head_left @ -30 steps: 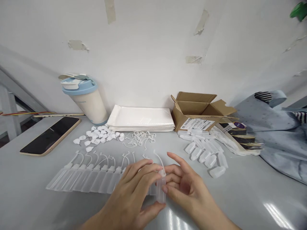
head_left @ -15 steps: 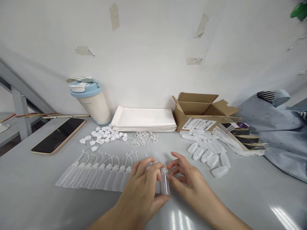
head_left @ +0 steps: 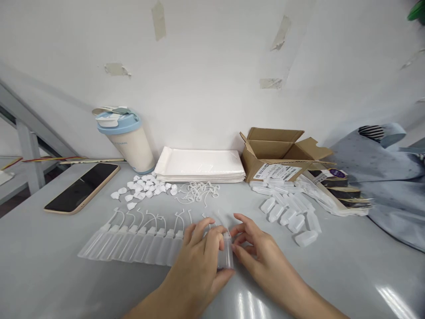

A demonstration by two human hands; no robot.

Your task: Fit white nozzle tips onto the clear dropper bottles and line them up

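Observation:
A row of small translucent plastic bottles lies side by side on the grey table, each with a thin white strap at its neck. My left hand reaches over the right part of the row, hiding several bottles. Its index finger is by the neck of the rightmost bottle and its thumb by the base, gripping it lengthwise. My right hand is beside that bottle's right side, fingers curved and apart, with the fingertips at or very near it. Nothing shows inside the right hand.
Behind the row are white caps, loose white straps and a stack of white envelopes. Loose bottles lie to the right, before an open cardboard box. A phone and a tumbler stand left; blue fabric lies far right.
The rightmost bottle has shifted slightly left, closer against the row. My right fingertips have come along with it, while my left hand stays almost where it was.

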